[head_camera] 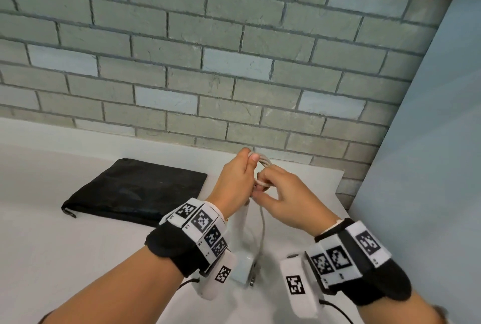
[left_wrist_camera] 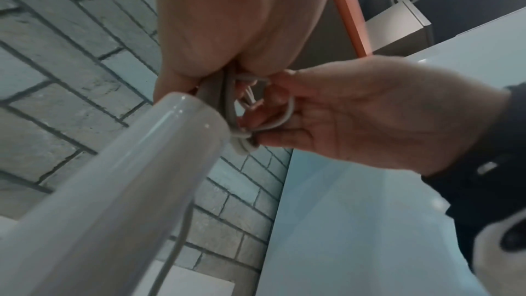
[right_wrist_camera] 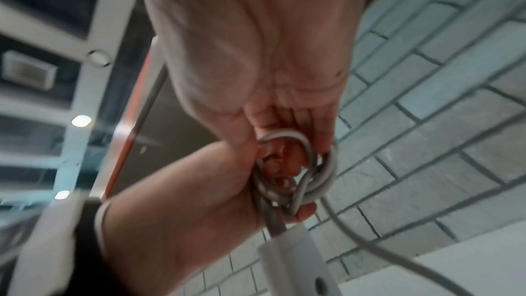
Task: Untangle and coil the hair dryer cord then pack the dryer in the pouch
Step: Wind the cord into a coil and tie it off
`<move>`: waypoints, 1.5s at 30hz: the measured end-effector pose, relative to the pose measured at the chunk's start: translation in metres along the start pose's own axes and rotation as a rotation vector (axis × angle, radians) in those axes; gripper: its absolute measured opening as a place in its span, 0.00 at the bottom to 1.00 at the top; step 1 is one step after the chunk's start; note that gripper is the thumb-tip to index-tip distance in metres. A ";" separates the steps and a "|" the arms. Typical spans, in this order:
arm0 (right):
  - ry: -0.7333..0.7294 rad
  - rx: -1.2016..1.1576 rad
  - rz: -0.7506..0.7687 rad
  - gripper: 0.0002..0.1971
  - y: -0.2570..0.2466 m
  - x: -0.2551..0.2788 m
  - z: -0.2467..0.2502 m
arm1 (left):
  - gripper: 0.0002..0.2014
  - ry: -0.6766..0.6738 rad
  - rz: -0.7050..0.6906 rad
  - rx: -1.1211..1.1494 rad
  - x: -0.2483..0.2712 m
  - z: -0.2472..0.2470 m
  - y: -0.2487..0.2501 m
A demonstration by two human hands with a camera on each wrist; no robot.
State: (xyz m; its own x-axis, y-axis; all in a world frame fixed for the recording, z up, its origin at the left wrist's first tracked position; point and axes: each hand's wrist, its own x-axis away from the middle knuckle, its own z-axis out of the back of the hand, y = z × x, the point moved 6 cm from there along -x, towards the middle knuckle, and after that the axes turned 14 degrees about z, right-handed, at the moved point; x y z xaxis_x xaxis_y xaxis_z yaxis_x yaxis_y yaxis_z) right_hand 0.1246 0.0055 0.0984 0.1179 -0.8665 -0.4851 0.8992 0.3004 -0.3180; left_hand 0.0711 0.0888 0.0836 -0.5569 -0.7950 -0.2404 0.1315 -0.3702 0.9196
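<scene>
A white hair dryer (head_camera: 242, 266) stands with its head low over the table and its handle (left_wrist_camera: 113, 188) pointing up at my hands. Its grey cord (head_camera: 263, 165) is bunched in small loops just above the handle's end. My left hand (head_camera: 248, 159) grips those loops from above, thumb pressed on them. My right hand (head_camera: 261, 185) has fingers hooked through one loop (right_wrist_camera: 310, 154) and pinches it. One loose strand (head_camera: 263, 230) hangs down beside the handle. The black pouch (head_camera: 138, 188) lies flat on the table to the left, away from both hands.
The white table (head_camera: 78, 245) runs up to a grey brick wall (head_camera: 208, 63) behind. A pale blue panel (head_camera: 429, 167) stands close on the right. The pouch's zipper pull (head_camera: 69, 211) points toward me at its near left corner.
</scene>
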 end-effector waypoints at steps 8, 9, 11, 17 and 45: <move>0.223 -0.567 -0.260 0.08 0.025 0.007 0.018 | 0.13 0.054 -0.095 -0.051 0.000 -0.002 0.001; 0.222 -0.642 -0.292 0.10 0.025 0.010 0.016 | 0.13 0.064 -0.122 -0.062 0.002 -0.003 0.002; 0.213 -0.742 -0.293 0.12 0.026 0.016 0.010 | 0.13 0.081 -0.160 -0.079 0.004 -0.001 0.004; 0.233 -0.650 -0.225 0.09 0.026 0.025 0.019 | 0.13 0.061 -0.179 -0.112 0.004 0.003 0.003; 0.474 0.314 -0.103 0.12 0.041 0.021 0.078 | 0.12 0.035 -0.226 -0.362 0.001 0.006 -0.003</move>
State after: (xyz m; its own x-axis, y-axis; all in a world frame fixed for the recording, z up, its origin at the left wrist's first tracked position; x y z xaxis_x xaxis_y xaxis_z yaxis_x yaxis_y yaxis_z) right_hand 0.1971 -0.0317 0.1387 -0.1139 -0.5898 -0.7995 0.9865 0.0284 -0.1615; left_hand 0.0651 0.0916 0.0827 -0.5775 -0.6882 -0.4391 0.2921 -0.6764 0.6761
